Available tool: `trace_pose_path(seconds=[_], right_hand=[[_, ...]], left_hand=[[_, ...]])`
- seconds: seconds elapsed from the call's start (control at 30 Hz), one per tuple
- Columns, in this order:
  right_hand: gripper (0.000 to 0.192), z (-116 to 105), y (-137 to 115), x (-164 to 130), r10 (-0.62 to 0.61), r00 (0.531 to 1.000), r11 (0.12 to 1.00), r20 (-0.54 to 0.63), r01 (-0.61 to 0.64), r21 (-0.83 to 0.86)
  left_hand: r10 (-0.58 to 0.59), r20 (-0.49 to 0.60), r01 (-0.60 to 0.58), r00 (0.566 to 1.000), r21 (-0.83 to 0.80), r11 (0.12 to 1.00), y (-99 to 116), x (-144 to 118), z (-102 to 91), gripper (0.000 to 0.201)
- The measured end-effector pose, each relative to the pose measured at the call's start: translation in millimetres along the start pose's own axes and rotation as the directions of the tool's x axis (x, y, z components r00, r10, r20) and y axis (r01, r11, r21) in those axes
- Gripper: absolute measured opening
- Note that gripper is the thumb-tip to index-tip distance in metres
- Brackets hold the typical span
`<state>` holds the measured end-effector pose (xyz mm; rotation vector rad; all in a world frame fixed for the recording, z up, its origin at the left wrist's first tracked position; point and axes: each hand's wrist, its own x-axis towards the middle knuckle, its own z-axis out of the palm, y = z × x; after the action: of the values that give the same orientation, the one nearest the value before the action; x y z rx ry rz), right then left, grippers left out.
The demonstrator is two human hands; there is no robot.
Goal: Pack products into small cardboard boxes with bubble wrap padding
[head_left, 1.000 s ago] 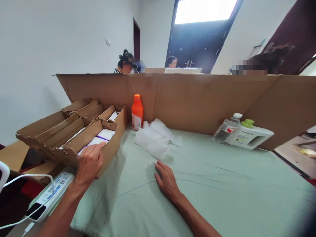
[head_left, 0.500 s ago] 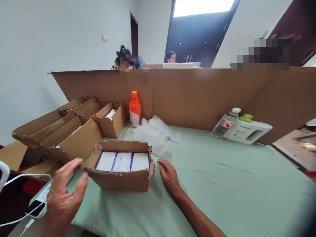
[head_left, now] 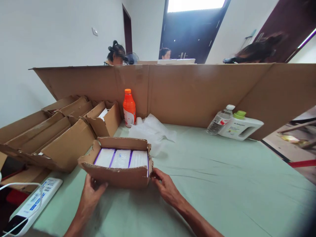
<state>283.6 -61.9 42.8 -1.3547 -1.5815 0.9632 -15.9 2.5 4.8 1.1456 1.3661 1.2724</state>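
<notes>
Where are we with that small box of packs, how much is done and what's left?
Done: one small cardboard box stands out on the green cloth, apart from the stack of cartons. In hand: the left hand and right hand touch its near corners; neither grip has closed round it. Left: all three white packs sit inside, and one more open box waits behind.

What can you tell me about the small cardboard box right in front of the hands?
The small cardboard box is brown corrugated card, open on top, with rough torn edges. Three white packs with purple edges lie side by side inside. It sits flat on the green cloth. The left hand touches its front left corner, the right hand its right corner.
</notes>
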Motion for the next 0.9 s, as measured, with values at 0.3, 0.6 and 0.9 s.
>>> trace_pose_path(seconds=[0.3,0.6,0.9], right_hand=[[0.046,-77,16,86,-0.340,0.885,0.818,-0.319,0.110,-0.564],[0.038,-154,5,32,-0.197,0.884,0.907,-0.423,0.000,-0.422],[0.037,-202,55,-108,0.088,0.732,0.611,-0.675,-0.575,-0.544]], left_hand=[[-0.030,-0.021,0.027,0.999,-0.130,0.991,-9,-1,32.5,0.072],[-0.153,-0.059,0.144,0.986,-0.131,0.981,-3,-3,19.3,0.079],[-0.136,-0.063,0.126,0.989,-0.144,0.982,-6,-5,20.2,0.066]])
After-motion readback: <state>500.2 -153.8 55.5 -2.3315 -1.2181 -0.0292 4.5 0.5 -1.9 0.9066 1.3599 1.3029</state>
